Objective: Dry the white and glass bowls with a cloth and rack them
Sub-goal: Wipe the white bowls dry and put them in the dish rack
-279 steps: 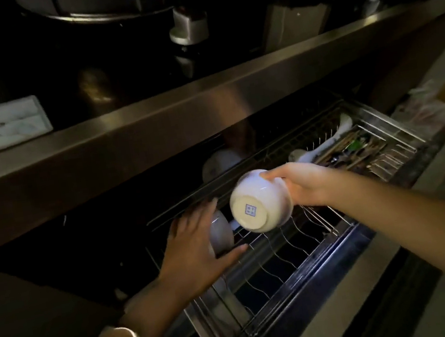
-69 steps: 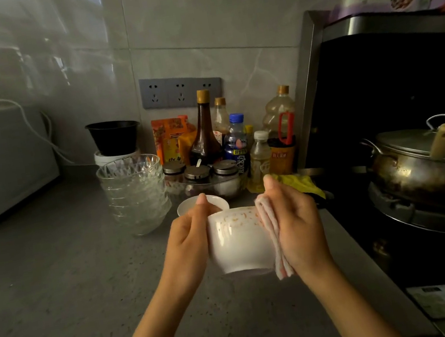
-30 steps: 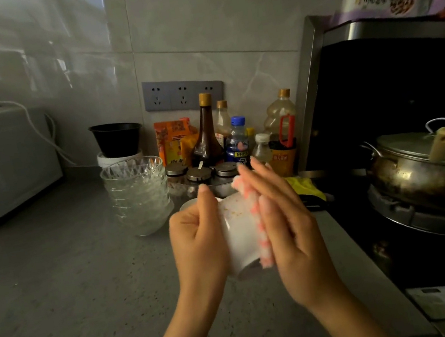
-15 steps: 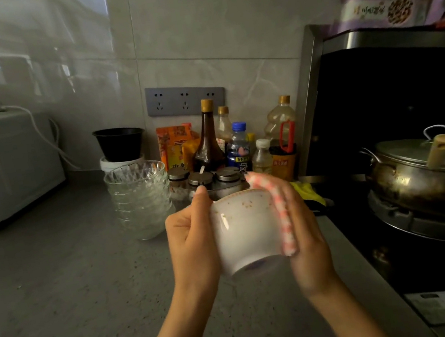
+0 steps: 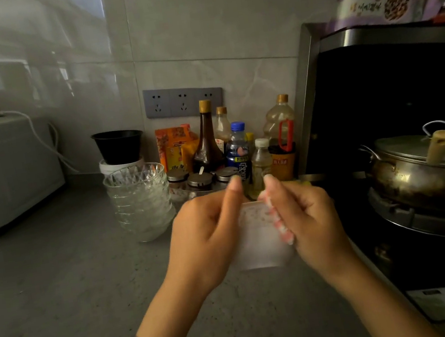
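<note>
Frame centre: I saw the left hand (image 5: pixel 205 235) gripping the bowl (image 5: pixel 257 246), the right hand (image 5: pixel 309 220) pinching the cloth (image 5: pixel 278 222), closer than before; drying continued, glass stack (image 5: pixel 140 201) waiting.

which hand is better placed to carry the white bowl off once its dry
Left, most likely. The left hand grips the white bowl round its side and could carry it alone. The right hand is busy pressing the cloth against the bowl.
</note>
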A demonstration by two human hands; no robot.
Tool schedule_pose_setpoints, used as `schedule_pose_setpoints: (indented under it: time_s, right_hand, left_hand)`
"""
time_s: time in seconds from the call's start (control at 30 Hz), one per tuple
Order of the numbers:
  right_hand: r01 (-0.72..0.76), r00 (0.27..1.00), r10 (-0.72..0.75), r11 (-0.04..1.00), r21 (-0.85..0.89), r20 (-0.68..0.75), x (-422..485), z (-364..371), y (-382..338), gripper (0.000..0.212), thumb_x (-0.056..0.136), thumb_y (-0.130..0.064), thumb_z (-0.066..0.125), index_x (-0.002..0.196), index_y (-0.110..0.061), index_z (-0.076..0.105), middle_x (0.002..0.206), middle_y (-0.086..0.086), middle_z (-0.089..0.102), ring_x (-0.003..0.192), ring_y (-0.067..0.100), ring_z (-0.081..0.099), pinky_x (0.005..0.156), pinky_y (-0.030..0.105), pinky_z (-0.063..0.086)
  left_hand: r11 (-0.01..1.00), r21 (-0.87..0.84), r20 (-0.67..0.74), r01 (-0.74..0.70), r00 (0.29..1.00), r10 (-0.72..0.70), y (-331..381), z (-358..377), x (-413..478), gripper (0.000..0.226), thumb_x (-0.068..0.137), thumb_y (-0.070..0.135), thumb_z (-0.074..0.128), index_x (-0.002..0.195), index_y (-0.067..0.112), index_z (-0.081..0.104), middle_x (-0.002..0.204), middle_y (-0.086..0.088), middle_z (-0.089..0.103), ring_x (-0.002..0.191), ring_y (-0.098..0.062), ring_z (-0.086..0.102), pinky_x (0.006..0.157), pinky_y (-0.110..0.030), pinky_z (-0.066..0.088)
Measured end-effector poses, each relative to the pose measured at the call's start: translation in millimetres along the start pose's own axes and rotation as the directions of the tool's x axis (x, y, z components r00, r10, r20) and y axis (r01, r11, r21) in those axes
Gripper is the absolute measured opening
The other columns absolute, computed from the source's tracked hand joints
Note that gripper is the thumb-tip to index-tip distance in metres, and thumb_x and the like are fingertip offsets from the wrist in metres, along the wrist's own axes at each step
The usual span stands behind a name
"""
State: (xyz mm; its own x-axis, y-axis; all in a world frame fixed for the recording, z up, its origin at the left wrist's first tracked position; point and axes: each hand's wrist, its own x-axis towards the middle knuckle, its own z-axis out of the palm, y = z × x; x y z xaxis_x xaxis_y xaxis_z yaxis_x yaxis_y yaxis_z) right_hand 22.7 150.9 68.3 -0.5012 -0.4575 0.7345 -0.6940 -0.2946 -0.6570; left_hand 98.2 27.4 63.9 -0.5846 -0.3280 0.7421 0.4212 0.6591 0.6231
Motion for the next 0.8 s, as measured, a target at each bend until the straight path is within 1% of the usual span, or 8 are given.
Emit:
schedule_pose_setpoints:
  time_s: [0.1,0.2,0.27,0.37,0.53,0.6,0.7,0.8]
  right_hand:
    - [0.077,0.996,-0.074,0.995,-0.066,0.039,-1,7,-2,0.044,0.099,-0.028,0.041,0.056,-0.026,0.048,0.042,-0.008,0.045,0.04,0.005,0.046,0.05,0.023,0.043]
    - [0.052,0.999,-0.052,0.998,-0.044,0.013,-10,9,0,0.036,0.097,-0.033,0.043,0.07,-0.017,0.06,0.057,-0.009,0.056,0.052,0.001,0.054,0.055,0.015,0.044]
    - [0.103,0.995,-0.102,0.977,-0.187,0.017,-20,13,4,0.038,0.1,-0.041,0.036,0.11,-0.017,0.064,0.103,-0.013,0.065,0.096,0.002,0.062,0.082,0.021,0.048]
    - [0.245,0.969,-0.23,0.85,-0.466,0.089,-34,20,7,0.047,0.103,-0.04,0.022,0.146,-0.024,0.032,0.154,-0.003,0.029,0.144,0.017,0.024,0.114,0.036,0.026]
    - [0.366,0.923,-0.332,0.605,-0.708,0.193,-36,30,1,0.044,0.103,-0.035,0.023,0.143,-0.025,0.036,0.152,0.001,0.035,0.144,0.017,0.024,0.117,0.044,0.02]
    - [0.299,0.948,-0.287,0.67,-0.679,0.135,-27,24,-1,0.042,0.102,-0.036,0.023,0.142,-0.029,0.036,0.151,-0.004,0.036,0.143,0.012,0.025,0.116,0.038,0.023]
    - [0.141,0.989,-0.148,0.913,-0.384,0.01,-24,20,1,0.047,0.101,-0.04,0.019,0.147,-0.033,0.029,0.154,-0.013,0.028,0.143,0.007,0.023,0.116,0.034,0.024]
    - [0.129,0.991,-0.133,0.969,-0.209,-0.005,-39,32,3,0.047,0.101,-0.047,0.014,0.148,-0.044,0.011,0.157,-0.019,0.012,0.146,0.007,0.013,0.111,0.02,0.028]
  left_hand:
    - [0.988,0.136,-0.028,-0.068,0.997,0.073,3,4,-2,0.062,0.093,0.054,0.033,0.052,0.008,0.036,0.041,-0.003,0.033,0.037,-0.011,0.028,0.042,-0.028,0.021]
    - [0.997,0.08,-0.121,-0.01,0.992,0.02,-2,6,-6,0.063,0.092,0.054,0.034,0.052,0.005,0.034,0.039,-0.001,0.031,0.036,-0.013,0.026,0.042,-0.028,0.019]
    - [0.995,-0.077,-0.195,0.056,0.978,-0.07,-2,7,-7,0.063,0.092,0.053,0.037,0.052,0.004,0.035,0.038,0.004,0.032,0.035,-0.013,0.027,0.04,-0.025,0.019]
    - [0.95,-0.298,-0.277,0.096,0.943,-0.183,-1,12,-5,0.065,0.101,0.035,0.04,0.046,0.002,0.032,0.038,0.003,0.033,0.033,-0.01,0.026,0.037,-0.02,0.016]
    - [0.913,-0.383,-0.254,0.143,0.934,-0.253,-3,23,-10,0.06,0.102,0.027,0.035,0.046,0.007,0.04,0.037,0.002,0.035,0.034,-0.01,0.028,0.037,-0.02,0.02]
    - [0.934,-0.337,-0.269,0.115,0.939,-0.213,-1,23,-12,0.064,0.102,0.031,0.037,0.045,0.003,0.038,0.038,-0.001,0.036,0.034,-0.012,0.029,0.036,-0.021,0.02]
    - [0.918,-0.383,-0.332,0.102,0.912,-0.24,4,19,-13,0.064,0.101,0.028,0.041,0.051,-0.011,0.036,0.041,-0.008,0.038,0.035,-0.016,0.034,0.037,-0.021,0.02]
    - [0.881,-0.458,-0.416,0.119,0.847,-0.33,3,10,-9,0.062,0.102,0.025,0.039,0.055,-0.015,0.032,0.045,-0.014,0.037,0.04,-0.025,0.037,0.041,-0.024,0.025]
